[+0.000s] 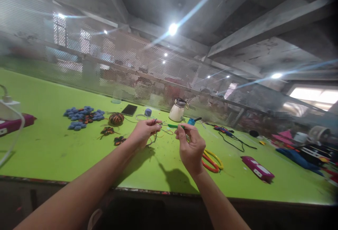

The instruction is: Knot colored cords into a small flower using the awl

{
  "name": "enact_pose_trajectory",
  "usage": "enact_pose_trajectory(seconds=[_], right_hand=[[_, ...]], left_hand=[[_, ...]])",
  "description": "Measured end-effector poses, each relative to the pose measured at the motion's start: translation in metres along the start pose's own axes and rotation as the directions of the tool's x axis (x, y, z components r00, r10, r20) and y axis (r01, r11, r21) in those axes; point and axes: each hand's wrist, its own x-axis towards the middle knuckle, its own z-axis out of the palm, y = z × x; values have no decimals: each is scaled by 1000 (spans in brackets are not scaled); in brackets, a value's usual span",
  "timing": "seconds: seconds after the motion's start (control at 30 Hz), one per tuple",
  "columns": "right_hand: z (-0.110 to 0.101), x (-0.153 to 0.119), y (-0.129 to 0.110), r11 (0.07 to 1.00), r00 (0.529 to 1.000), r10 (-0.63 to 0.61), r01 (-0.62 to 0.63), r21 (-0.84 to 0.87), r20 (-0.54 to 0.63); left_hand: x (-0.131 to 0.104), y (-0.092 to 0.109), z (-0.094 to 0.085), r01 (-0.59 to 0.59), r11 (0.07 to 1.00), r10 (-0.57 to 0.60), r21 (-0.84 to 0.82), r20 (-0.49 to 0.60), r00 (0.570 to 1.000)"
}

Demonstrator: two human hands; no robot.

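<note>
My right hand [192,145] is closed round a crochet hook [173,126] with a green handle, its thin metal tip pointing left. My left hand [144,131] pinches a small dark piece of yarn work [156,126], and the hook's tip reaches it. A dark strand hangs below the left fingers. Left of that hand lie a ball of brown-and-orange variegated yarn [116,118] and two small dark crocheted pieces with orange, one the nearer piece [119,140]. Whether the hook's tip sits inside a loop is too small to tell.
Blue crocheted pieces [84,115] lie left on the green table [92,163]. Behind are a phone [129,109], a blue yarn roll [148,112] and a white jug [177,111]. Red and yellow rings [215,161] and a purple box [258,169] are at right. A perforated screen [148,78] borders the back.
</note>
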Motion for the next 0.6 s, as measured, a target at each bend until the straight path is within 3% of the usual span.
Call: enact_pose_trajectory(seconds=[0.4,0.6], right_hand=[[1,1,4,1000,1000,-21,21,-23,-10],[5,-3,5,997,998,53,-51,52,-31]], left_hand=[[-2,0,0,11,1000,-11,22,11,1000],[-1,-1,-1,51,998,-49,-25,75,996]])
